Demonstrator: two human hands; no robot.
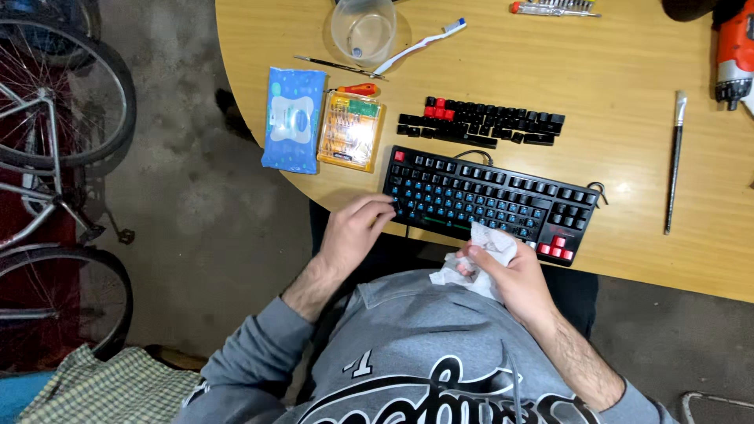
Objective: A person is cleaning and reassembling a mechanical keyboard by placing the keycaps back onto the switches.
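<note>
A black keyboard [487, 200] with several keycaps removed lies at the near edge of the wooden table [628, 157]. My left hand [353, 232] pinches its left end with the fingertips. My right hand [510, 275] holds a crumpled white wipe [483, 255] against the keyboard's near edge. A cluster of loose black and red keycaps [479, 122] sits just beyond the keyboard.
A blue wipes pack [292, 118] and an orange screwdriver-bit case [350, 129] lie at the table's left. A clear cup [363, 30], toothbrush [420, 45], long brush [674, 161] and orange drill [734, 55] lie farther back. A bicycle [55, 157] stands on the left.
</note>
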